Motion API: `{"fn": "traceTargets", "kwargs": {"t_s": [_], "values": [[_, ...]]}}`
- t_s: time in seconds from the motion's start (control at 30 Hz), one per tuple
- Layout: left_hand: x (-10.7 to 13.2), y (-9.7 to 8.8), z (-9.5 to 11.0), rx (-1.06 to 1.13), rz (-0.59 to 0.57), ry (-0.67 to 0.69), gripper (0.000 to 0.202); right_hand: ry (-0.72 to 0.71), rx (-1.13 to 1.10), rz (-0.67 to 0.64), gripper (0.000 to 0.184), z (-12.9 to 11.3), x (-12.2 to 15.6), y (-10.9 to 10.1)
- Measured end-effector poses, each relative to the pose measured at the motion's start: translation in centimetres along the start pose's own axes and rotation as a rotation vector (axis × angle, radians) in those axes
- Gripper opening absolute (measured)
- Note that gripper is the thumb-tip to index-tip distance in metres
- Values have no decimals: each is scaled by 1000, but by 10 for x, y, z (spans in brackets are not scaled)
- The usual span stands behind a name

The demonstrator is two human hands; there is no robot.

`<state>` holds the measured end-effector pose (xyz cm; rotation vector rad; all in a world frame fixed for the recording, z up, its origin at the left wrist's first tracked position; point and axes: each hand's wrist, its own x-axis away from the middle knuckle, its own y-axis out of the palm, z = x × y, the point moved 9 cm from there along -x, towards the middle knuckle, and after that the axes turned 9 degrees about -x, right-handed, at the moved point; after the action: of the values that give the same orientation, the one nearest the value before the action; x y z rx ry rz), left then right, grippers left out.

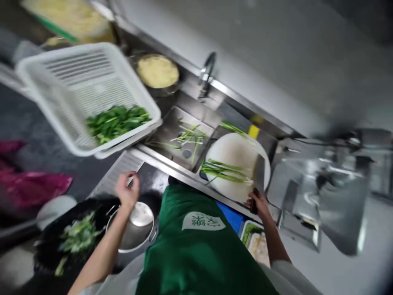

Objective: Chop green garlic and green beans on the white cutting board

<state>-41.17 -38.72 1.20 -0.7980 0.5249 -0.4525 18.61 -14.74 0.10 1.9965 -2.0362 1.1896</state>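
Observation:
My right hand (259,203) is wrapped round the dark handle of a cleaver (259,174), whose broad blade lies over the right part of a round white cutting board (230,149). A bunch of scallions (225,171) rests on the board, white ends toward the blade. More scallion greens (233,128) lie at its far edge. My left hand (127,189) is raised with curled fingers above the stove side, over a pot (132,233) with a ladle (141,214). A pale bit shows at its fingers, too blurred to name. Loose scallions (192,137) lie in the sink (172,119).
A white basket (64,131) with chopped greens (118,121) stands left of the sink. Behind are a bowl of pale yellow food (158,71) and a faucet (207,73). A wok (46,246) with greens sits lower left. Metal equipment (340,200) stands at right.

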Motion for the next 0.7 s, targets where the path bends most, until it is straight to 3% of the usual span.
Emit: {"fn": "traceTargets", "kwargs": {"t_s": [0.07,0.13,0.2,0.23,0.3,0.37,0.43,0.53,0.6,0.7], "values": [[22,89,132,102,-335,513,25,40,-19,119,44,29,11,-25],[63,146,239,183,-492,802,22,22,47,199,47,44,20,-26],[110,190,312,134,-652,1079,27,-31,198,241,48,49,31,-11],[126,208,333,67,-697,1161,27,-47,287,243,47,50,38,0],[142,232,350,-72,-751,1247,28,-16,431,200,45,56,52,20],[142,242,351,-147,-748,1243,32,63,529,134,43,64,63,32],[139,242,346,-163,-733,1235,38,98,599,115,44,65,70,33],[139,235,335,-150,-720,1234,42,59,640,237,50,54,74,21],[141,230,327,-154,-733,1237,34,66,625,303,51,53,75,18],[140,228,314,-175,-754,1222,23,131,624,193,46,63,72,30]]}}
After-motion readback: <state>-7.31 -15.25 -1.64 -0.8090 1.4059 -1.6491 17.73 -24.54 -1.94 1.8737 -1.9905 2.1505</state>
